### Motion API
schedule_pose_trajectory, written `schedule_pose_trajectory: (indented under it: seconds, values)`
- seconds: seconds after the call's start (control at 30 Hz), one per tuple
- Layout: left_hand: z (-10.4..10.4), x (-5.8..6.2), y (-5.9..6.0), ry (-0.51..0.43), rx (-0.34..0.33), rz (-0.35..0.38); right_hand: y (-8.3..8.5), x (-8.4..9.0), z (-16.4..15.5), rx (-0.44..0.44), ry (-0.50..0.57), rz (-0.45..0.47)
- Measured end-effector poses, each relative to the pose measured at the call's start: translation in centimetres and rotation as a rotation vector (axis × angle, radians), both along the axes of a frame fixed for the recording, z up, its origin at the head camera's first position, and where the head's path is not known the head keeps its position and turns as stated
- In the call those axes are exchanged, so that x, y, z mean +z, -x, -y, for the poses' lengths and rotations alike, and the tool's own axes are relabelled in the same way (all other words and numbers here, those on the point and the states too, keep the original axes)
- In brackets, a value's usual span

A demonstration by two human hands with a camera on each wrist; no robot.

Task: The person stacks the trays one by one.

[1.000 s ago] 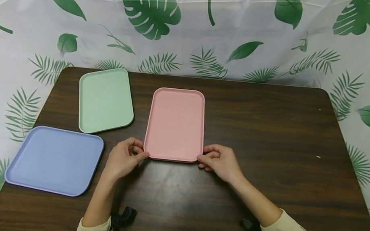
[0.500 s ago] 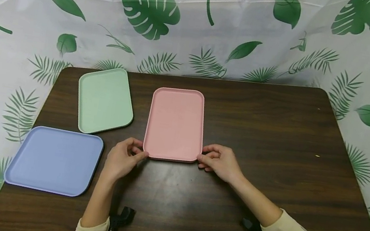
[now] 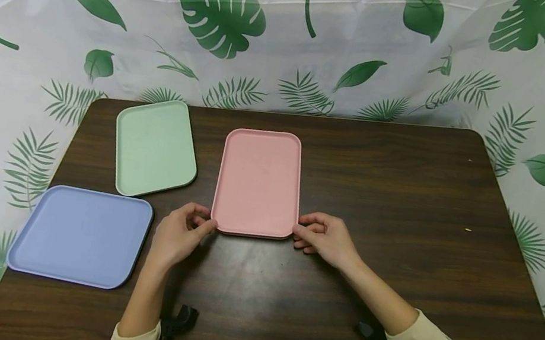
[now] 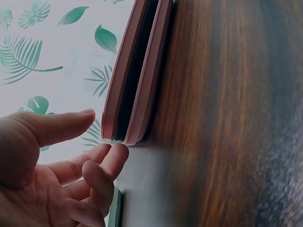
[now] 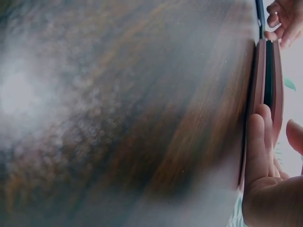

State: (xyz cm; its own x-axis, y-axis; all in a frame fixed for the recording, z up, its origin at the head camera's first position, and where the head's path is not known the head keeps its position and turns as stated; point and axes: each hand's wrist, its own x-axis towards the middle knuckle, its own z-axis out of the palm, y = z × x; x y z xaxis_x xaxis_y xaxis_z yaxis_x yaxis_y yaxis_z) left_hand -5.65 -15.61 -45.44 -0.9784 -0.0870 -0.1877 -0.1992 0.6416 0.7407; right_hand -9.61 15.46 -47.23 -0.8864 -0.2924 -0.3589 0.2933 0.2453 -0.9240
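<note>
Two pink trays (image 3: 260,183) lie stacked at the middle of the table, a dark gap between their rims in both wrist views. At the near left corner, my left hand (image 3: 180,237) has its fingertips (image 4: 115,158) right at the tray edge, its thumb just off the rim. My right hand (image 3: 327,242) is at the near right corner, with straight fingers (image 5: 257,137) along the stack's side and the thumb apart from it. Neither hand grips the trays.
To the left are a green tray (image 3: 156,148) at the back and a blue tray (image 3: 81,236) nearer the front. All stand on a dark wooden table (image 3: 400,185). A leaf-print cloth (image 3: 314,50) hangs behind it.
Both thumbs have shifted slightly outward from the pink tray's near corners. The trays have stayed in place.
</note>
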Motion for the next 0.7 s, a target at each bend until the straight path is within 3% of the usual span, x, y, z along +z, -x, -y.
schedule_pose_trajectory:
  seconds: [0.27, 0.5, 0.7]
  values:
    - [0.3, 0.5, -0.4, 0.064, 0.031, -0.043, -0.2, 0.6, -0.5, -0.005, 0.013, -0.021]
    - [1.6, 0.8, -0.8, 0.077, 0.071, -0.091, 0.3, 0.7, -0.4, -0.039, -0.042, -0.068]
    - [4.7, 2.0, -2.3, 0.152, 0.208, -0.149, 0.6, 1.8, 0.1, -0.062, -0.080, -0.132]
